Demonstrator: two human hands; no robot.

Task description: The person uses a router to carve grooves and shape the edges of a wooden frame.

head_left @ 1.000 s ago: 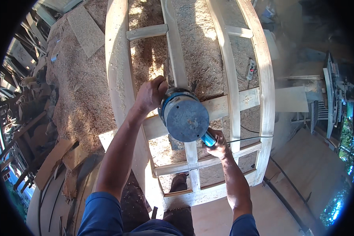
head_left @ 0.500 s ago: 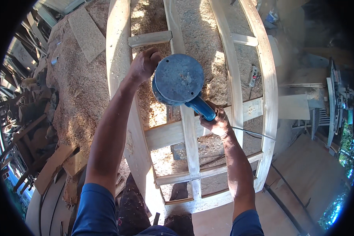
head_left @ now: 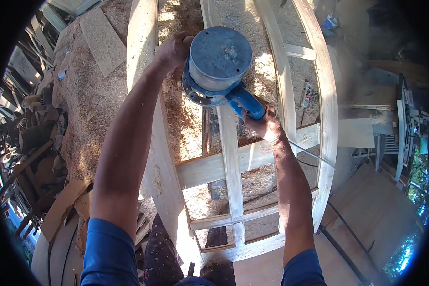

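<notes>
A blue electric router [head_left: 220,55] with a round grey motor cap stands over the middle bar of a pale wooden frame [head_left: 231,162]. My right hand [head_left: 267,125] is closed round its blue rear handle, and a cord trails off to the right past my wrist. At the router's left side, my left hand [head_left: 175,50] is curled with its fingers closed against the tool; the grip it holds is hidden. Part of the ring-shaped base shows below the motor. The bit cannot be seen.
Shavings and sawdust [head_left: 93,109] cover the ground under and left of the frame. A flat board [head_left: 102,40] lies at the upper left, scrap wood [head_left: 38,157] is piled at the left. A power strip [head_left: 306,94] lies inside the frame; plywood [head_left: 367,209] lies at the right.
Both hands have moved the router a little farther away from me along the frame. It now appears tilted, with more of its side and base showing.
</notes>
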